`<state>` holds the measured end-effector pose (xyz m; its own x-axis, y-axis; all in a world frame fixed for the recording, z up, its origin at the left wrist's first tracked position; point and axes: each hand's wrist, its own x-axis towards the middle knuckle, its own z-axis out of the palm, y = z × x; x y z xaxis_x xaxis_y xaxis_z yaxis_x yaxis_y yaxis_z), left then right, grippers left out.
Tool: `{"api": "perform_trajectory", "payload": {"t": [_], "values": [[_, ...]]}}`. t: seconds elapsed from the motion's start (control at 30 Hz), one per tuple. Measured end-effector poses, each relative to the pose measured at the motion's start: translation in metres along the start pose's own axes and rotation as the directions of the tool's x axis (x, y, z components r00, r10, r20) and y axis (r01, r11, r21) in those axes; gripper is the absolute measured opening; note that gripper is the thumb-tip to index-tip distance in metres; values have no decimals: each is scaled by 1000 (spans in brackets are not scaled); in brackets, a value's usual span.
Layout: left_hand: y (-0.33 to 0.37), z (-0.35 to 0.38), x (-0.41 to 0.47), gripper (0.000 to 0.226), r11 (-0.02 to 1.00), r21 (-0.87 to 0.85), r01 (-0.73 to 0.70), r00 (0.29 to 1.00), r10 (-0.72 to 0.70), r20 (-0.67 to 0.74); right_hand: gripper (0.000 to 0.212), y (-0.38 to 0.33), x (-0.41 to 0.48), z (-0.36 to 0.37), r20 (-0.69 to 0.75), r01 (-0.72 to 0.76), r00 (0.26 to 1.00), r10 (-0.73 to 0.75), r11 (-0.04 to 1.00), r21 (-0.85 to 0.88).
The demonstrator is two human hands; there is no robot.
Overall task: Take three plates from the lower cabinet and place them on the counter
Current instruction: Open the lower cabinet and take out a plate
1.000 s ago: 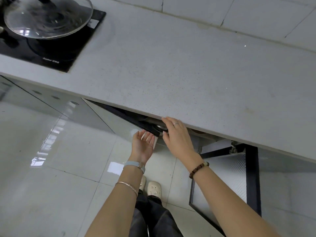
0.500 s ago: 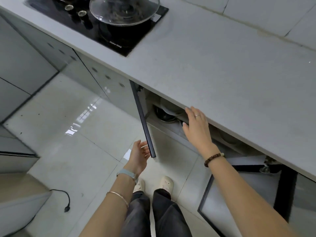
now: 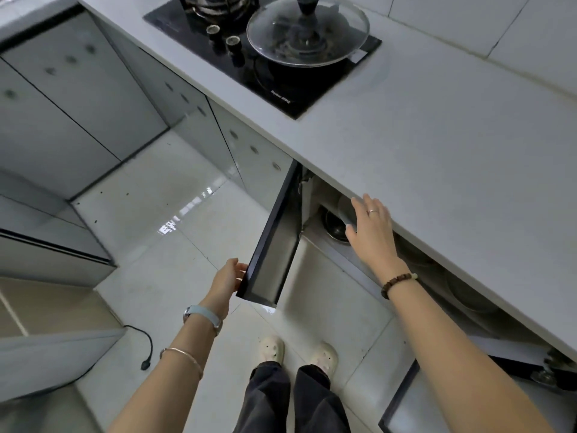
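Here the pale surface [image 3: 437, 145] fills the upper right, running from 11 o'clock down to 4 o'clock, with a black cooktop [image 3: 262, 54] at 12 o'clock carrying a dark pot under a glass lid [image 3: 307, 29]. Below its edge the lower cabinet [image 3: 324, 220] stands open: its left door [image 3: 274, 242] is swung out toward the person at centre, and a second door [image 3: 406, 401] hangs open at 5 o'clock. Inside, pale plates [image 3: 345, 207] show dimly at the opening, just under the surface's edge, with more dishware [image 3: 468, 295] in shadow toward 3 o'clock. The right hand [image 3: 371, 229] reaches into the opening, fingers spread and flat, beside the plates; contact cannot be told. The left hand [image 3: 228, 279] holds the left door's lower corner, fingers curled around its edge.
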<state>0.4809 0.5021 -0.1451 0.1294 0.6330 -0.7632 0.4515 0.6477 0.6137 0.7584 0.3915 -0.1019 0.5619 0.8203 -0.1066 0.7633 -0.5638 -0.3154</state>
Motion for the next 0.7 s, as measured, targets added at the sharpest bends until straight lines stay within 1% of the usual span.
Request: {"api": "perform_trajectory", "payload": {"t": [0.17,0.37,0.5,0.57,0.7], "values": [[16,-23,14,43,986,158,-51,993,67,-99,56,-10,18,4,9,9,1000,-9,1000,-2],[30,-36,18,45,960,257,-115,969,165,-185,57,-19,32,11,28,31,999,-30,999,-22],[34,-38,21,35,921,360,-152,936,251,-248,57,-24,36,12,27,29,999,-28,999,-44],[33,-37,23,34,901,404,-157,923,279,-265,57,-26,36,10,30,27,999,-26,999,-46],[32,-35,23,36,892,429,-144,907,292,-303,56,-25,29,6,19,17,1000,-17,999,-33]]}}
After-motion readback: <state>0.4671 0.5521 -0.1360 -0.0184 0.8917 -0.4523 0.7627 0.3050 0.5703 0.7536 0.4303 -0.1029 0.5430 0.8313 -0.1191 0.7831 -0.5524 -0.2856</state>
